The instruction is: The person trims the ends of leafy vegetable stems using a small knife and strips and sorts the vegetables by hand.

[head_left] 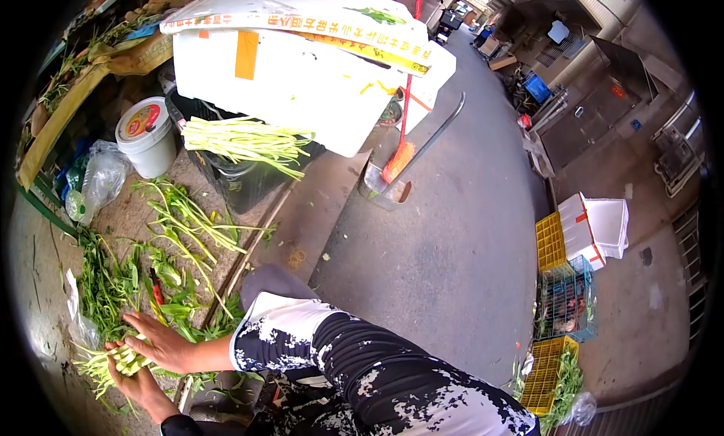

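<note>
A bunch of green vegetable stems (130,354), which looks like water spinach, is gripped between both hands low on the left. My right hand (162,341) lies over its upper side, fingers closed round it. From below, my left hand (143,391) wraps the same bunch. Loose long stems (188,221) and a pile of leafy greens (105,281) lie on the ground beyond the hands. Among the leaves is a red-handled tool (157,289), its other end hidden. A neat bundle of pale stems (245,140) rests on top of a dark plastic-lined container (234,181).
White foam boxes (302,82) stand behind the container, beside a lidded white bucket (147,138) and a plastic bag (105,176). A broom (398,161) leans in a dustpan (385,191). Yellow crates (539,376) and a wire cage (566,300) line the right side.
</note>
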A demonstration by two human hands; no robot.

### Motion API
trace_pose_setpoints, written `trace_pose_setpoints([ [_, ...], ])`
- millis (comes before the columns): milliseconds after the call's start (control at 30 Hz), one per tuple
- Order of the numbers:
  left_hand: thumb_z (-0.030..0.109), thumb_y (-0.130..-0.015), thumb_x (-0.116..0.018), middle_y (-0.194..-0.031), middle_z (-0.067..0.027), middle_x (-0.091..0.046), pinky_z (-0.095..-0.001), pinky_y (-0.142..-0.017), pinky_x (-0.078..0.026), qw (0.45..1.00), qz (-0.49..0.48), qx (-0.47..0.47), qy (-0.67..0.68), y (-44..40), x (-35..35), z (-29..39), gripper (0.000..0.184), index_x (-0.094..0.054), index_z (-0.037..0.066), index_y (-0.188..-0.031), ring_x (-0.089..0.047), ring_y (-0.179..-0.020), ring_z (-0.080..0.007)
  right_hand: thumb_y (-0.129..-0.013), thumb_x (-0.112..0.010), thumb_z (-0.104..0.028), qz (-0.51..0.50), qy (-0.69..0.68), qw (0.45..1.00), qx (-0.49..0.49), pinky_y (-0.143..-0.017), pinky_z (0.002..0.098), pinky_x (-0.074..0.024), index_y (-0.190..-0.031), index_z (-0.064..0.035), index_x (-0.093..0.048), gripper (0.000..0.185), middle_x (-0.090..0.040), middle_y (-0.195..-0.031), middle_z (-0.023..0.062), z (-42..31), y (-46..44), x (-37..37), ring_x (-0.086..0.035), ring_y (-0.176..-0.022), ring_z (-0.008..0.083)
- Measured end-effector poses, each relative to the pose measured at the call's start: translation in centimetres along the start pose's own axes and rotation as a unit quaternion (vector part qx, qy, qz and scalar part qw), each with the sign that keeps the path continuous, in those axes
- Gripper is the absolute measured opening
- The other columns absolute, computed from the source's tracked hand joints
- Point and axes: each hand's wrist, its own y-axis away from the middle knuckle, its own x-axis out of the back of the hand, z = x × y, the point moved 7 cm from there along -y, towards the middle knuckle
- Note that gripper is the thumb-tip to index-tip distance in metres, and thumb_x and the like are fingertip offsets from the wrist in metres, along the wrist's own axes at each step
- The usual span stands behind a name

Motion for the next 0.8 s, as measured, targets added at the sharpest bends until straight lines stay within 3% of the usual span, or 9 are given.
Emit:
trace_pose_setpoints([
  [67,0.005,-0.084,-0.054,-0.106,-0.0145,-0.057,-0.0369,-0.093,-0.043,1.0,-0.008,-0.013,0.024,-0.1,0.0,0.2,0.034,-0.046,-0.005,-0.115,-0.053,-0.099,-0.0254,-0.09,-0.025,-0.056,-0.027,-0.114,0.993,0.015,-0.107,0.036,-0.0208,-0.138,0.0,-0.015,0.075,-0.019,-0.142,0.0211,0.3,0.2,-1.2,-0.021,-0.131,0.033],
  [100,0.005,-0.083,-0.054,-0.105,-0.0145,-0.057,-0.0359,-0.092,-0.044,1.0,0.0,-0.02,0.021,0.0,-0.1,0.1,0.033,-0.047,-0.005,-0.115,-0.054,-0.098,-0.0257,-0.092,-0.027,-0.052,-0.012,-0.126,0.992,0.011,-0.105,0.0335,-0.0246,-0.138,0.0026,-0.014,0.073,-0.024,-0.14,0.0225,0.5,0.4,-1.5,-0.027,-0.129,0.0332],
  [233,0.003,-0.082,-0.054,-0.101,-0.0124,-0.058,-0.0348,-0.09,-0.044,0.999,-0.003,0.002,0.033,0.4,-0.9,-0.5,0.029,-0.049,-0.002,-0.111,-0.055,-0.094,-0.024,-0.094,-0.029,-0.046,-0.014,-0.136,0.99,-0.018,-0.102,0.0328,-0.0288,-0.138,0.0026,-0.015,0.067,-0.029,-0.137,0.0233,1.0,1.2,-2.5,-0.032,-0.126,0.0316],
  [533,0.002,-0.082,-0.055,-0.104,-0.0091,-0.057,-0.0324,-0.092,-0.042,0.995,0.011,0.026,0.093,0.6,-1.3,-2.2,0.031,-0.05,0.001,-0.112,-0.053,-0.097,-0.0193,-0.095,-0.03,-0.039,0.024,-0.118,0.993,0.01,-0.103,0.0328,-0.028,-0.139,-0.0013,-0.013,0.061,-0.028,-0.138,0.022,1.1,0.6,-2.6,-0.031,-0.127,0.0318],
  [600,0.006,-0.084,-0.053,-0.107,-0.0094,-0.057,-0.0339,-0.092,-0.042,0.994,0.103,-0.004,-0.036,2.0,-2.1,-1.7,0.034,-0.048,0.001,-0.117,-0.052,-0.101,-0.0197,-0.095,-0.033,-0.029,-0.034,-0.113,0.991,-0.066,-0.108,0.0341,-0.0219,-0.14,-0.0043,-0.01,0.056,-0.024,-0.141,0.0207,-0.2,1.1,-2.4,-0.02,-0.132,0.0291],
  [633,0.009,-0.085,-0.051,-0.107,-0.0096,-0.057,-0.0349,-0.091,-0.043,0.983,0.052,-0.05,-0.172,3.0,-4.0,-1.6,0.034,-0.048,0.001,-0.118,-0.053,-0.101,-0.0201,-0.095,-0.035,-0.021,-0.017,-0.499,0.865,-0.054,-0.106,0.0345,-0.0252,-0.139,-0.0031,-0.013,0.053,-0.027,-0.139,0.0188,2.1,-0.1,-5.7,-0.026,-0.13,0.0276],
  [667,0.013,-0.087,-0.049,-0.108,-0.0099,-0.057,-0.036,-0.091,-0.043,0.942,0.021,-0.098,-0.319,3.9,-4.9,-1.8,0.034,-0.048,0.001,-0.119,-0.053,-0.102,-0.0205,-0.09,-0.044,-0.01,-0.062,-0.216,0.973,-0.055,-0.109,0.0295,-0.0152,-0.139,-0.0024,-0.015,0.058,-0.014,-0.146,0.0156,3.0,-0.1,-5.7,-0.014,-0.134,0.0246],
  [767,0.009,-0.079,-0.058,-0.102,-0.0103,-0.059,-0.0361,-0.088,-0.043,0.999,-0.002,0.038,-0.011,2.2,-3.6,-2.8,0.032,-0.053,0.001,-0.109,-0.055,-0.097,-0.0236,-0.093,-0.042,-0.029,-0.069,-0.559,0.825,-0.041,-0.092,0.0336,-0.0405,-0.125,-0.001,-0.034,0.044,-0.048,-0.115,0.0112,4.0,-0.4,-5.6,-0.049,-0.106,0.0214],
  [800,0.009,-0.076,-0.062,-0.098,-0.009,-0.059,-0.037,-0.085,-0.043,0.997,0.071,-0.022,-0.024,1.3,-2.7,-2.5,0.033,-0.053,0.001,-0.106,-0.055,-0.091,-0.0235,-0.094,-0.036,-0.039,-0.084,-0.546,0.833,-0.041,-0.101,0.0334,-0.031,-0.134,0.0009,-0.027,0.057,-0.036,-0.132,0.0145,1.6,-0.7,-4.0,-0.037,-0.121,0.0191],
])
